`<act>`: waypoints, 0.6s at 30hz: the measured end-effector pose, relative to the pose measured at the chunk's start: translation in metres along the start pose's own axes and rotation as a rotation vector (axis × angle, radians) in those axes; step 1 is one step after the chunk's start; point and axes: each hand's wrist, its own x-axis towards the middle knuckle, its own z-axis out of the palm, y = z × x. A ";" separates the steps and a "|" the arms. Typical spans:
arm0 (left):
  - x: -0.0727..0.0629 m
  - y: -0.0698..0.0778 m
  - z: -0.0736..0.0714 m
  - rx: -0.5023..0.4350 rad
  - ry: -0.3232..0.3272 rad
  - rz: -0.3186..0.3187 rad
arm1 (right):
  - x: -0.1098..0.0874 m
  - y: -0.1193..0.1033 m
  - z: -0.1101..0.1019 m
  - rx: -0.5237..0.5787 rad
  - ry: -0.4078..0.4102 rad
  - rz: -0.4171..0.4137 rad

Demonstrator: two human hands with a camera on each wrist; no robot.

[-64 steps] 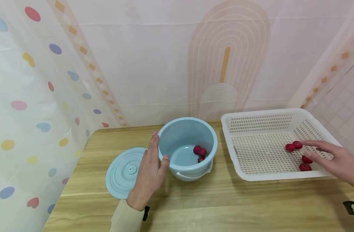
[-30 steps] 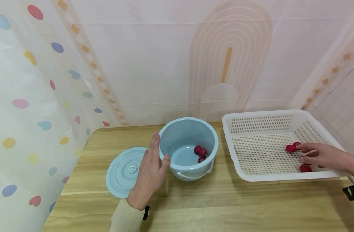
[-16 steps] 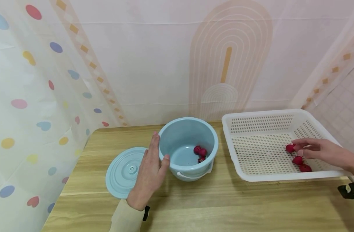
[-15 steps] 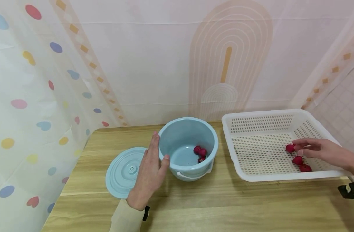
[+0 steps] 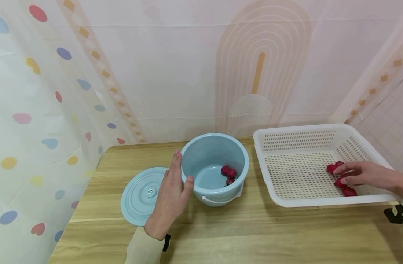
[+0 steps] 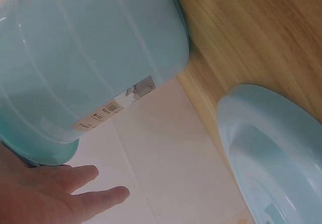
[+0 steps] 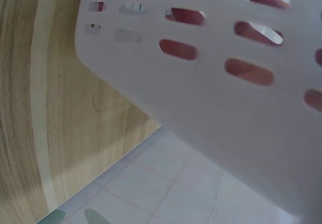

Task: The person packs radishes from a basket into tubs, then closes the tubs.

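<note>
My left hand [image 5: 169,194] lies along the left side of the light blue bucket [image 5: 214,190], fingers straight, at its rim. Inside the bucket are a few red radishes [image 5: 231,173]. In the left wrist view that hand [image 6: 65,191] has its fingers extended beside the bucket wall [image 6: 90,48]. My right hand [image 5: 369,176] reaches into the white basket [image 5: 297,201], fingers bent over several radishes [image 5: 349,191]. Its thumb and index fingertips are at radishes; whether one is pinched is unclear. The right wrist view mostly shows the basket's slotted wall [image 7: 201,93], hiding the fingers.
A round light blue lid [image 5: 138,198] lies on the wooden table [image 5: 254,234] left of the bucket, partly behind the left hand. The bucket's white handle [image 5: 221,201] hangs at its front. A patterned curtain [image 5: 175,73] stands behind the table.
My right hand shifted among the radishes; one radish moved left and forward from beneath it, close to the others. My left hand and the bucket stayed in place.
</note>
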 end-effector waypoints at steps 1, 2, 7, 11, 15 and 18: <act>0.000 0.000 0.000 0.002 0.002 0.003 | 0.001 0.001 0.000 -0.004 -0.012 -0.005; 0.000 0.000 0.000 0.003 0.002 0.005 | 0.001 0.001 0.001 -0.014 -0.017 -0.005; 0.000 -0.001 0.002 0.007 0.009 0.018 | 0.002 0.003 0.002 -0.063 -0.040 0.029; 0.000 -0.002 0.002 0.006 0.012 0.021 | 0.004 0.003 0.004 -0.116 -0.039 0.032; 0.000 -0.002 0.003 0.000 0.018 0.033 | 0.005 0.005 0.004 -0.143 -0.027 -0.003; 0.000 -0.001 0.002 -0.003 0.020 0.028 | 0.005 0.005 0.004 -0.149 -0.015 -0.012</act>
